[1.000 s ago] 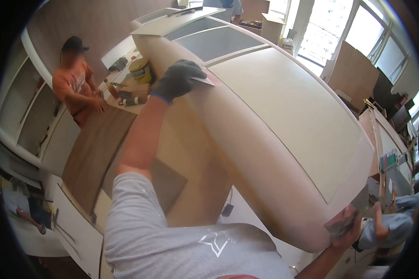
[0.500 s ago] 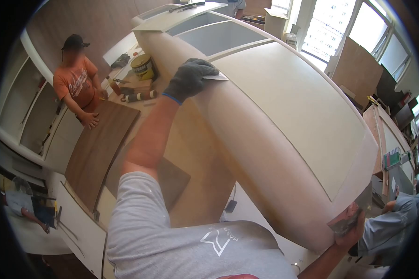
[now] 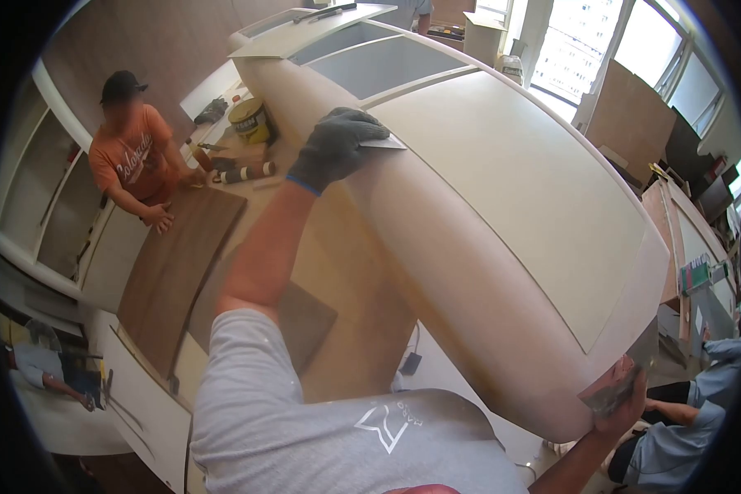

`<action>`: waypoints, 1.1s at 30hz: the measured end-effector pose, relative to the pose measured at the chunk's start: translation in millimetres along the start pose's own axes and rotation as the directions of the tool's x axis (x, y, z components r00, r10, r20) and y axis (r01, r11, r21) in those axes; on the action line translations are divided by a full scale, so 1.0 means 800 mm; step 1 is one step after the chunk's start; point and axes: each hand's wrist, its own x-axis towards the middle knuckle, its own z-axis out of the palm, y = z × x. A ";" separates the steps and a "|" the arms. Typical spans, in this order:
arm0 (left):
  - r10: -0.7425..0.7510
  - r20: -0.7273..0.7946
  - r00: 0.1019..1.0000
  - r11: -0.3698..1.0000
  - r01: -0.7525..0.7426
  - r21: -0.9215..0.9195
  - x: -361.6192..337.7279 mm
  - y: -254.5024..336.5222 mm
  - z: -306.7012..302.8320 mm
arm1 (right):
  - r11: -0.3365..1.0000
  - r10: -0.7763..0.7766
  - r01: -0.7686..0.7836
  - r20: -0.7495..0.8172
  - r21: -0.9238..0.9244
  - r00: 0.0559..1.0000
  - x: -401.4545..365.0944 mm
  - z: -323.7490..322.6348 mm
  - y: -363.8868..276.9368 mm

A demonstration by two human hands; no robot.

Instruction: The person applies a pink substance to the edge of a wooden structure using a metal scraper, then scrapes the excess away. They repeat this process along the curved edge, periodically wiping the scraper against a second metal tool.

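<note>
My left hand [image 3: 335, 146], in a dark grey glove, presses a small metal scraper blade [image 3: 384, 144] flat against the upper edge of a large cream cabinet panel [image 3: 510, 198]. My right hand [image 3: 622, 401], bare, grips another metal scraper [image 3: 626, 375] at the panel's lower right corner. The panel's rounded tan edge [image 3: 436, 272] runs between both hands.
A person in an orange shirt and black cap [image 3: 136, 156] stands at the left with a hand on a brown wood board [image 3: 173, 263]. A yellow can [image 3: 249, 122] and tools lie on the bench behind. A person in light blue [image 3: 683, 428] crouches at lower right. Windows [image 3: 601, 49] are behind.
My hands stay on the panel with only slight shifts. The person in orange has moved a hand along the brown board, and the crouching person at right has shifted lower.
</note>
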 end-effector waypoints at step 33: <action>0.072 -0.030 0.997 0.996 -0.071 0.048 -0.014 0.035 0.012 | 0.991 0.042 -0.111 0.631 0.070 0.774 0.018 -0.014 -0.009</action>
